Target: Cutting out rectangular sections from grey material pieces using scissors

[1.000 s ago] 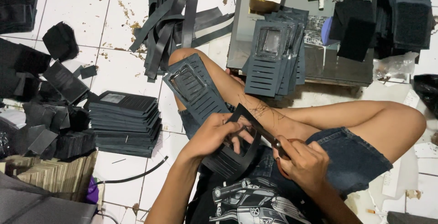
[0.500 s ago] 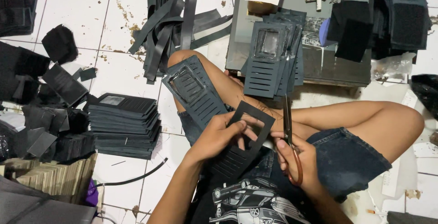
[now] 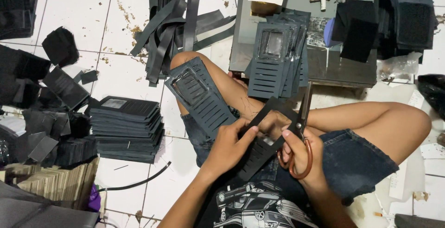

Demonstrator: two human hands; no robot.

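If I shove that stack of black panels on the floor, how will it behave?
The stack would probably shear and fan out: its thin sheets already sit slightly offset. It likely slides easily on the glossy tiles, and looks light for its bulk.

- A stack of dark slotted panels (image 3: 126, 128) sits on the white tiled floor (image 3: 83, 14).
- Loose black strips (image 3: 171, 28) lie piled near a grey counter (image 3: 352, 72).
- Black fabric squares (image 3: 354, 31) rest on the counter.
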